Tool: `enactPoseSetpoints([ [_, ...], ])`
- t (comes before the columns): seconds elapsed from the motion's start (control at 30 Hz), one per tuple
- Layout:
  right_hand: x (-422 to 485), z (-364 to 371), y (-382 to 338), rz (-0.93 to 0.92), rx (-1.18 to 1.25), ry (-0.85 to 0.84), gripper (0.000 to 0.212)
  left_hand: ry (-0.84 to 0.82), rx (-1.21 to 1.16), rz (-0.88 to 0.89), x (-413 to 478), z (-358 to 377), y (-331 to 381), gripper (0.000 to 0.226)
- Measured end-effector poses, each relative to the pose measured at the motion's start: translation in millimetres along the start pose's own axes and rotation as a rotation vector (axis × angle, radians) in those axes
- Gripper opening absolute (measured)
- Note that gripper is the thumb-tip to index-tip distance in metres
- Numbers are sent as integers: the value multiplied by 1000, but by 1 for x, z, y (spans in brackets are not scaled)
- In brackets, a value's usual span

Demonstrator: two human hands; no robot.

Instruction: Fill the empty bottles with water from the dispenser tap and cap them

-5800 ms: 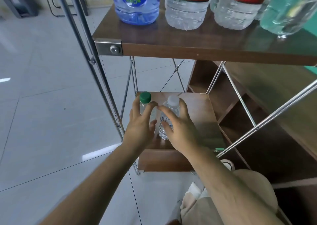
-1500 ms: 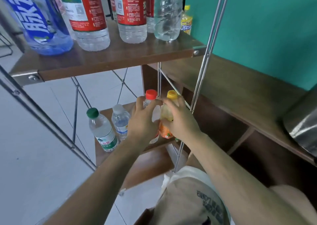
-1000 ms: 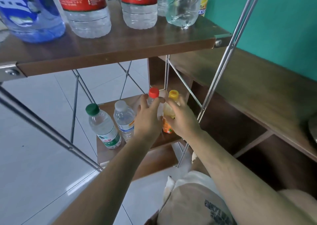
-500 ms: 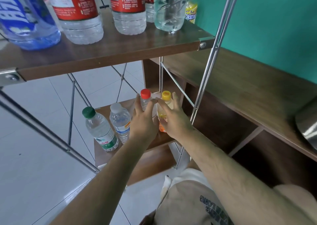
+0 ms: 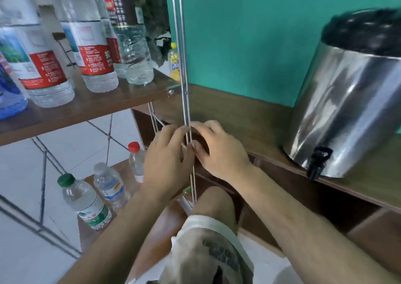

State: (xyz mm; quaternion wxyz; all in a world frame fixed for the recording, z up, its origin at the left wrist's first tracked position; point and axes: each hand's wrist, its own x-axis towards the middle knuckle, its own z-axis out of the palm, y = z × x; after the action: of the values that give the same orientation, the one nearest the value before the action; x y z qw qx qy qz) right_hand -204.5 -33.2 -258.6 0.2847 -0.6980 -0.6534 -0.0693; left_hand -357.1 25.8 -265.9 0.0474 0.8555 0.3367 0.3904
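Observation:
Three small capped bottles stand on the low shelf point(image 5: 91, 236): a green-capped bottle point(image 5: 83, 201), a clear-capped bottle point(image 5: 109, 186) and a red-capped bottle point(image 5: 135, 160). The yellow-capped bottle is hidden behind my hands. My left hand point(image 5: 167, 160) and my right hand point(image 5: 219, 151) hover side by side above the shelf, against the rack's metal pole point(image 5: 186, 114), fingers apart and holding nothing. The steel water dispenser point(image 5: 347, 101) stands on the wooden counter to the right, its black tap point(image 5: 318, 162) over the counter edge.
The upper shelf point(image 5: 86, 108) carries several large water bottles point(image 5: 95, 51) and a small yellow bottle point(image 5: 174, 63). Rack braces cross beneath it. A teal wall point(image 5: 249, 34) rises behind the wooden counter point(image 5: 238, 119). My knee point(image 5: 212, 236) is below my hands.
Both hands have let go of the red-capped and yellow-capped bottles and risen from the low shelf. The view has swung right, bringing the dispenser in.

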Motion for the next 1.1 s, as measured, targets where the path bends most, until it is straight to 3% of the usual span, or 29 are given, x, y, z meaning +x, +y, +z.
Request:
enactPoseSetpoints([
  [0.37,-51,-208,103,172,-513,445,54,-45,-233,405,141,51,174,48],
  [0.53,-71,-273,158,351,-538,447,78,-120,-312,460,186,79,223,64],
  [0.7,-79,-287,191,407,-417,388,89,-164,-368,514,212,96,249,77],
  [1.1,-75,-275,202,372,-372,489,98,-88,-446,519,214,106,250,77],
])
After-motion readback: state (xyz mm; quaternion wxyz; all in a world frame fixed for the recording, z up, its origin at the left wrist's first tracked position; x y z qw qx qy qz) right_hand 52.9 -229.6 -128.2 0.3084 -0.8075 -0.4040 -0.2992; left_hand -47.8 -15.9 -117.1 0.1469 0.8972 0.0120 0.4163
